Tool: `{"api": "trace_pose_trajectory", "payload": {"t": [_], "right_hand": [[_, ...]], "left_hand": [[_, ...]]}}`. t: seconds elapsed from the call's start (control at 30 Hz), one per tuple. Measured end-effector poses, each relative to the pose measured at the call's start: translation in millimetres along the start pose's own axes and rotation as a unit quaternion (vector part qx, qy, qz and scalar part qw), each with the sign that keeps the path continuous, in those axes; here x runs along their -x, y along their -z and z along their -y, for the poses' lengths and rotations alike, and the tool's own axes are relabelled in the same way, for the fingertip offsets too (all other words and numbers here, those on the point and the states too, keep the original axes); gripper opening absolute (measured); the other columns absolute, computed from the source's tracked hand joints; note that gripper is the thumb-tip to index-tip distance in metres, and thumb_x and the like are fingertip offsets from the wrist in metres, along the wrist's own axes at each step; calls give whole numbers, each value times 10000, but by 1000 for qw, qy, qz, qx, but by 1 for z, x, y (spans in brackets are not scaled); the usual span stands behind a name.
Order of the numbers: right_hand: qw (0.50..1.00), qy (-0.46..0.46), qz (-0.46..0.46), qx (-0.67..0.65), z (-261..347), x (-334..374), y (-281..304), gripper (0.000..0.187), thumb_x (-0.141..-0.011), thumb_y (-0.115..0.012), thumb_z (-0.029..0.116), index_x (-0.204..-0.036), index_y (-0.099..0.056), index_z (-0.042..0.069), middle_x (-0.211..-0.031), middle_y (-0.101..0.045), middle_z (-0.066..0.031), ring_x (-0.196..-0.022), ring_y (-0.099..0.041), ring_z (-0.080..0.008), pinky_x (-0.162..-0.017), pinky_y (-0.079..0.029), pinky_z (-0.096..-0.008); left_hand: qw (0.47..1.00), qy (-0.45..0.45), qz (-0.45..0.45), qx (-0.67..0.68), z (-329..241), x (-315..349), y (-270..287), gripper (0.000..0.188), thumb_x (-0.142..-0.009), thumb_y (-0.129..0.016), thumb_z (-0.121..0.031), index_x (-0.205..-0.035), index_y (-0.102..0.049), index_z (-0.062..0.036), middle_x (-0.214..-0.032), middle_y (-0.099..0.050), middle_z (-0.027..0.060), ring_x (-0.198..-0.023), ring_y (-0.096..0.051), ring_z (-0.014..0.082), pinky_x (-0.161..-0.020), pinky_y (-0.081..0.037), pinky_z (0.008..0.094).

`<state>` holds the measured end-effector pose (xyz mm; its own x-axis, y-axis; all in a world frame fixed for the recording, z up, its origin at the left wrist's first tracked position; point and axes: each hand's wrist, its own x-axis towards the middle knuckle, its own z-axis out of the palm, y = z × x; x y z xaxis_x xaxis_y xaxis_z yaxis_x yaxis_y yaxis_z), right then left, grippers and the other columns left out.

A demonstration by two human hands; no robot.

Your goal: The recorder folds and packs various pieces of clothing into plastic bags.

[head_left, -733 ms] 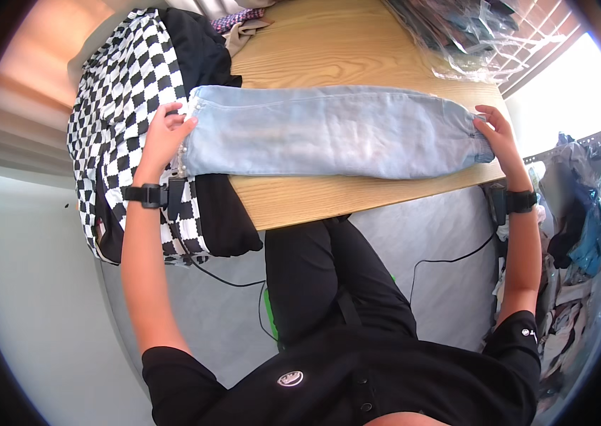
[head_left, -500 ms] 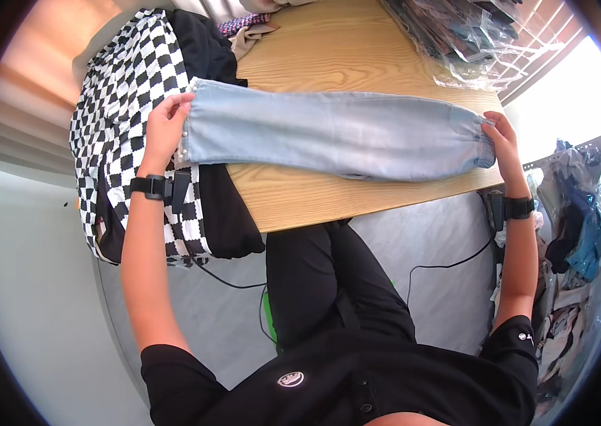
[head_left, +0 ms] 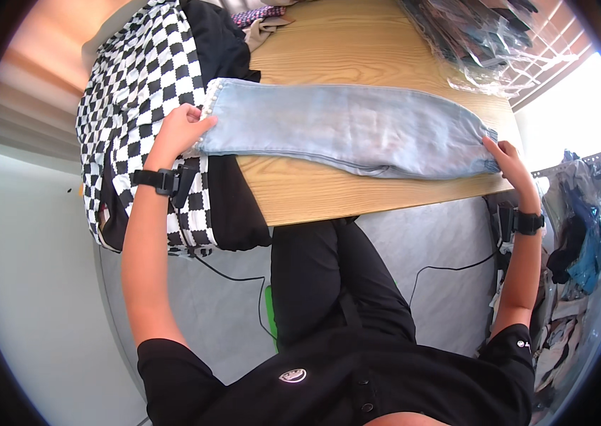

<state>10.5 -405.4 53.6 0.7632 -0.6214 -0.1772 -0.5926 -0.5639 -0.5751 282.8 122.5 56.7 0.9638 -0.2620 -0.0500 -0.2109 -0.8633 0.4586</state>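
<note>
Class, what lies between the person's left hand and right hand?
In the head view, a light blue denim garment stretches from the left hand to the right hand, with the wooden table beneath it.

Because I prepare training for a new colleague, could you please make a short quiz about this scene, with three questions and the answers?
1. Choose: which hand holds the white-beaded end of the light blue denim garment? A) left, B) right.
2. True or false: the denim garment is folded into a small square.
3. Fill in: the black-and-white cloth at the left of the wooden table has a ____ pattern.

Key:
1. A. The left hand holds it, while the right hand is at the gathered end.
2. False. It is stretched out lengthwise between the hands.
3. Checkered.
</note>
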Motion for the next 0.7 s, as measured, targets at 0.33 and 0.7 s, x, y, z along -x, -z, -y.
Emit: {"api": "trace_pose_trajectory", "payload": {"t": [0.33, 0.7], "right_hand": [[992, 103, 3, -78, -59, -10, -8, 328, -844, -652, 298, -886, -523, -1, -774, -488, -18, -722, -429, -89, -630, -386, -251], [921, -53, -104, -372, -65, 26, 68, 216, -897, -601, 250, -1039, -606, 88, -858, -591, 26, -750, -562, -53, -601, -458, -212]], "left_hand": [[999, -34, 22, -6, -5, -16, -12, 314, -752, -718, -252, -847, -583, 14, -737, -625, 102, -676, -601, 180, -635, -485, 305], [970, -52, 211, 104, -73, -41, -48, 414, -702, -790, -263, -900, -572, 27, -738, -620, 88, -590, -607, 147, -495, -495, 283]]}}
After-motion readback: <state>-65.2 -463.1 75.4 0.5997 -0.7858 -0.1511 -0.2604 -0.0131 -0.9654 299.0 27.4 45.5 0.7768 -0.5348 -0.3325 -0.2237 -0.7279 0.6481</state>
